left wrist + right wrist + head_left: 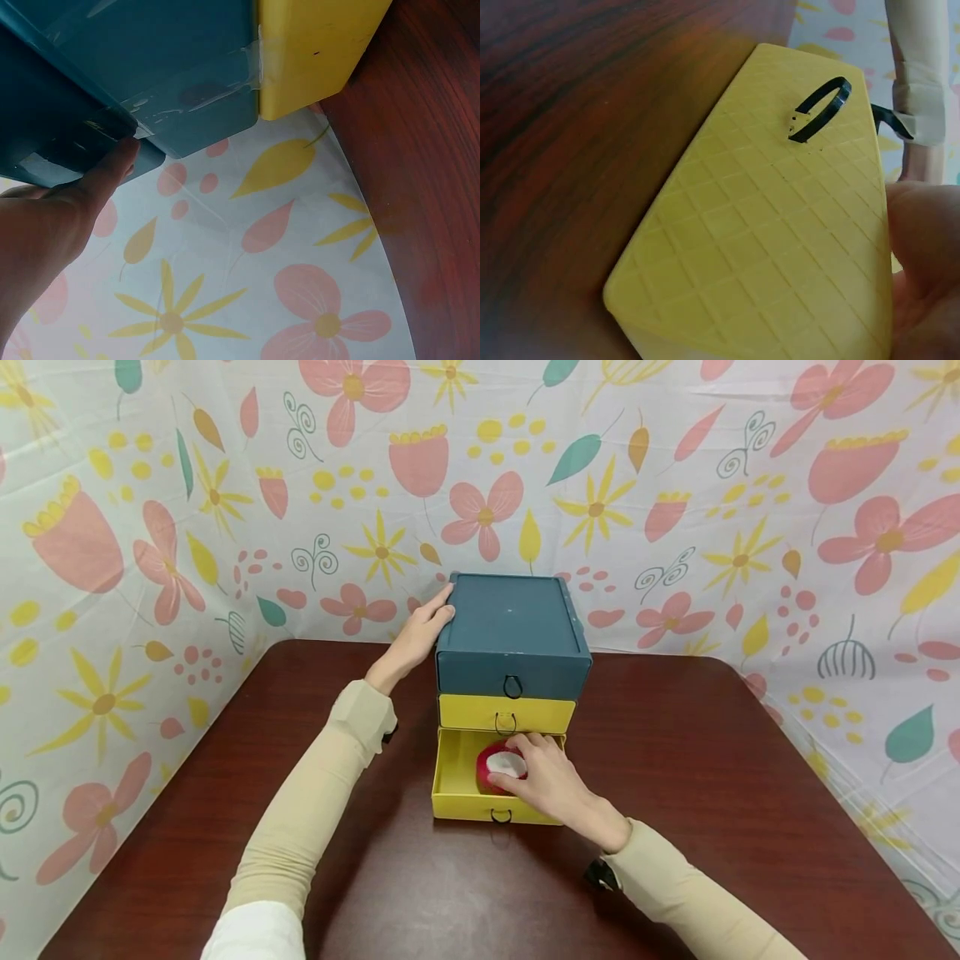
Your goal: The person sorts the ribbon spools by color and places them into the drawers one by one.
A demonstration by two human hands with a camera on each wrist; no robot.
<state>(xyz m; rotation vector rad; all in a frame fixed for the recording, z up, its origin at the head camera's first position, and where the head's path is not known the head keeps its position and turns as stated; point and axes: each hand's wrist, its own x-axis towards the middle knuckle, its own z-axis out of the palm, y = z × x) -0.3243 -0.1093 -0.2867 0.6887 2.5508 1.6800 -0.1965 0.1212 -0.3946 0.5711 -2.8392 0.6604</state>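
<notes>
A small drawer unit stands on the table, with a blue top box (517, 618) above a yellow middle drawer (468, 713). Its bottom yellow drawer (457, 777) is pulled out towards me. Inside that drawer, at its middle, is a red round thing with a white oval face (504, 766); its kind is unclear. My right hand (551, 778) reaches in from the right and grips it between thumb and fingers. The left hand (420, 635) rests with extended fingers on the upper left edge of the blue box. In the right wrist view, the drawer front (765, 217) hides the held thing.
The dark brown table (675, 760) extends on both sides of the unit. Behind it hangs a flower-patterned cloth (480, 460). A black loop handle (501, 816) sticks out from the bottom drawer's front, and another loop (512, 686) from the blue box.
</notes>
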